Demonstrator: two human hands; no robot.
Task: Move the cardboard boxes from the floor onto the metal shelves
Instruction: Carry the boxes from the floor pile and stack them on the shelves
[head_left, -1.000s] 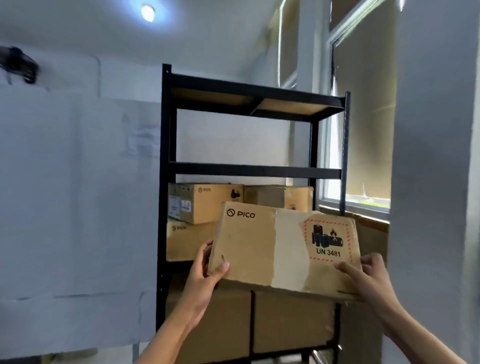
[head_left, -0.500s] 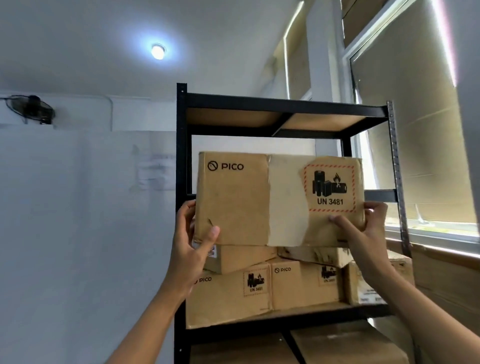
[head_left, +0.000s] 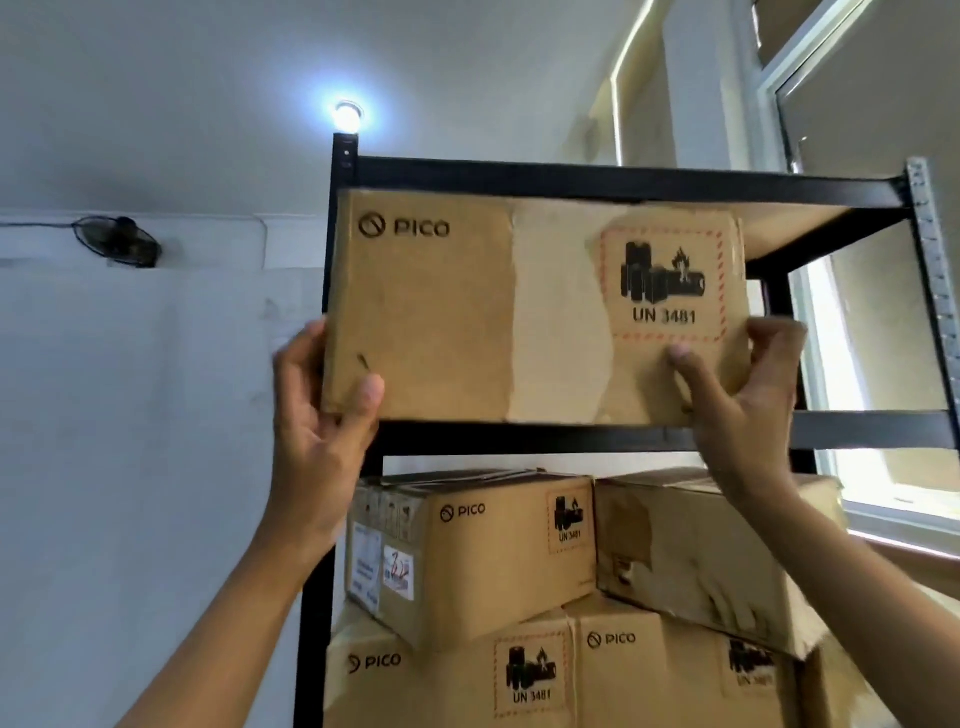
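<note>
I hold a brown PICO cardboard box (head_left: 467, 312) with a UN 3481 battery label up in front of the black metal shelf rack (head_left: 571, 179). The box's bottom edge is level with the front beam of the second shelf from the top. My left hand (head_left: 322, 410) grips its lower left corner, thumb on the front face. At the lower right corner my right hand (head_left: 743, 395) grips it the same way. Whether the box rests on the shelf is hidden.
On the shelf below, several PICO boxes (head_left: 488, 551) are stacked in two layers, the upper ones tilted. A window (head_left: 883, 312) lies right of the rack. A white wall is to the left, with a small fan (head_left: 117, 241) near the ceiling.
Both hands have lifted the box from the height of the lower shelf to the upper shelf opening. My view has tilted upward and come closer to the rack.
</note>
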